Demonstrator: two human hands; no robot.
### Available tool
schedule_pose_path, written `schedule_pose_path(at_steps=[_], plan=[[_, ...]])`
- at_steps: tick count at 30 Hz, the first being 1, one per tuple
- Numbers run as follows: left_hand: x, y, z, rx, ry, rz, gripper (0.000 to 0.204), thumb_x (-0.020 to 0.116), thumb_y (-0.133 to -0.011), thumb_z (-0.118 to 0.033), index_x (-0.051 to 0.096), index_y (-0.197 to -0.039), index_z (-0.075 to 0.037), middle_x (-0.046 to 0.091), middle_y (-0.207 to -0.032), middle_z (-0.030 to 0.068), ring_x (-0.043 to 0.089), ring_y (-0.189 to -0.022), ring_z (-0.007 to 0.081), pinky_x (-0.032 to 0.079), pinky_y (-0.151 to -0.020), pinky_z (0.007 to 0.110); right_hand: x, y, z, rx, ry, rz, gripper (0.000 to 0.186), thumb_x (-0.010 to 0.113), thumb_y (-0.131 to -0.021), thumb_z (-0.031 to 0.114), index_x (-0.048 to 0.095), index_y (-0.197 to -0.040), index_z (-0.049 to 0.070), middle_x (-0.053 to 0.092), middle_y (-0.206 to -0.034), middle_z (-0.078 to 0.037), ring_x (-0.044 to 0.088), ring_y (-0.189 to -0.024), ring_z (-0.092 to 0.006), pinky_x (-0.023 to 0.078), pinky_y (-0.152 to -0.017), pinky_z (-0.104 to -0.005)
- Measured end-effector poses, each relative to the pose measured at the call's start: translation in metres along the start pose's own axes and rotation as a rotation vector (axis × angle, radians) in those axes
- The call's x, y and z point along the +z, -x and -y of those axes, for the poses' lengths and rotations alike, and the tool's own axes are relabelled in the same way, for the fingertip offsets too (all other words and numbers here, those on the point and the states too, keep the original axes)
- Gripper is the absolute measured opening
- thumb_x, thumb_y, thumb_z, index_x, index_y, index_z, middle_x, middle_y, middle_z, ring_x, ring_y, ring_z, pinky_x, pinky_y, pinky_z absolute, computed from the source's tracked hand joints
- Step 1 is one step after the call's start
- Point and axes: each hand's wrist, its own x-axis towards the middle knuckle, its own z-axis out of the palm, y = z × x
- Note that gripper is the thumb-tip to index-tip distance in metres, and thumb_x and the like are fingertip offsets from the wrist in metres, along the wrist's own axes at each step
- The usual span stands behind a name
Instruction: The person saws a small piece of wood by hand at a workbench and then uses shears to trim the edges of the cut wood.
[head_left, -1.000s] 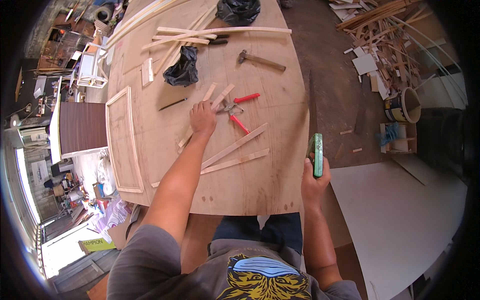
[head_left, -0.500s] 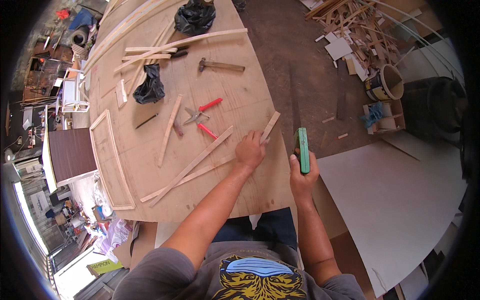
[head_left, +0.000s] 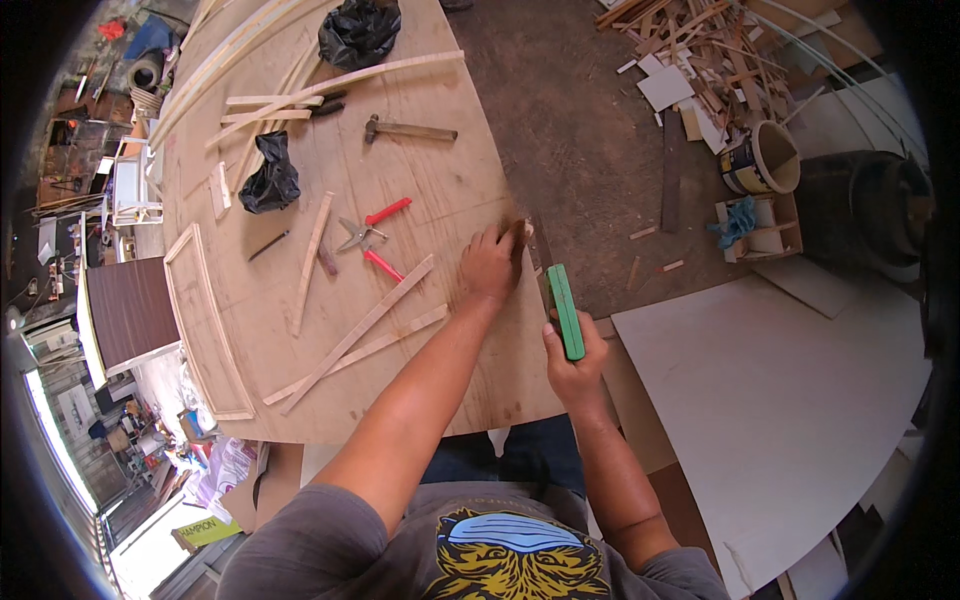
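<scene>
At the right edge of the plywood-topped table, my left hand [head_left: 487, 265] is closed on a short wooden strip [head_left: 528, 229], pressing it down near the edge. Most of that strip is hidden or dark under the fingers. My right hand [head_left: 578, 368] grips a handsaw by its green handle [head_left: 565, 312], just off the table's edge. The thin dark blade points away from me, close beside the strip's end; whether it touches the wood I cannot tell. Two longer wooden strips [head_left: 365, 330] lie crossed left of my left forearm.
Red-handled snips [head_left: 372, 235], a hammer [head_left: 412, 131], a pencil [head_left: 268, 245] and black plastic bags [head_left: 271, 175] lie on the table [head_left: 440, 385]. A wooden frame [head_left: 180, 310] rests at its left. Offcuts [head_left: 735, 60], a bucket [head_left: 760, 160] and a white board [head_left: 770, 390] are at right.
My left hand has moved forward along the table edge, turning the short strip. The saw has come in closer to the strip and tilted. The whole view has shifted slightly.
</scene>
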Motion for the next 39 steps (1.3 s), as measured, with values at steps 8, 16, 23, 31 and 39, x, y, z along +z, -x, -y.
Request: schedule_pose_path(at_steps=[8, 16, 23, 31, 39], plan=[[0.006, 0.008, -0.002, -0.023, -0.012, -0.035, 0.028, 0.069, -0.088, -0.024, 0.074, -0.115, -0.026, 0.062, -0.088, 0.0016, 0.062, -0.079, 0.0253, 0.051, -0.066, 0.039, 0.003, -0.002, 0.001, -0.026, 0.039, 0.023, 0.022, 0.073, -0.090, 0.004, 0.067, -0.111, -0.002, 0.072, -0.089, -0.015, 0.073, -0.079, -0.0167, 0.054, -0.070, -0.0299], [0.009, 0.007, 0.001, -0.061, 0.000, -0.046, 0.025, 0.069, -0.086, -0.023, 0.072, -0.110, -0.022, 0.063, -0.089, 0.0018, 0.062, -0.083, 0.0262, 0.050, -0.069, 0.042, 0.006, 0.001, 0.008, -0.007, 0.063, 0.026, 0.022, 0.072, -0.090, 0.004, 0.067, -0.110, -0.002, 0.072, -0.089, -0.016, 0.074, -0.080, -0.0179, 0.054, -0.070, -0.0301], [0.012, 0.004, 0.001, -0.061, 0.062, -0.072, 0.017, 0.066, -0.082, -0.016, 0.065, -0.098, -0.015, 0.063, -0.091, 0.0051, 0.063, -0.085, 0.0291, 0.050, -0.070, 0.043, 0.015, -0.001, 0.013, 0.013, 0.020, -0.012, 0.016, 0.069, -0.092, 0.001, 0.066, -0.107, -0.003, 0.066, -0.080, -0.005, 0.059, -0.072, -0.0080, 0.048, -0.065, -0.0257], [0.017, 0.005, 0.000, -0.070, 0.011, -0.074, 0.014, 0.066, -0.081, -0.017, 0.064, -0.095, -0.018, 0.061, -0.090, 0.0015, 0.061, -0.085, 0.0259, 0.047, -0.070, 0.041, 0.016, -0.015, 0.025, 0.050, 0.089, 0.036, 0.019, 0.071, -0.089, 0.003, 0.065, -0.106, -0.002, 0.072, -0.084, -0.017, 0.076, -0.080, -0.0232, 0.055, -0.069, -0.0326], [0.006, 0.002, 0.000, -0.079, 0.005, 0.106, 0.034, 0.071, -0.074, -0.017, 0.063, -0.106, -0.011, 0.064, -0.096, 0.0103, 0.061, -0.090, 0.0329, 0.049, -0.073, 0.047, 0.025, -0.018, 0.033, 0.072, 0.120, 0.033, 0.017, 0.070, -0.088, 0.002, 0.066, -0.104, -0.001, 0.071, -0.083, -0.017, 0.076, -0.079, -0.0234, 0.054, -0.067, -0.0323]])
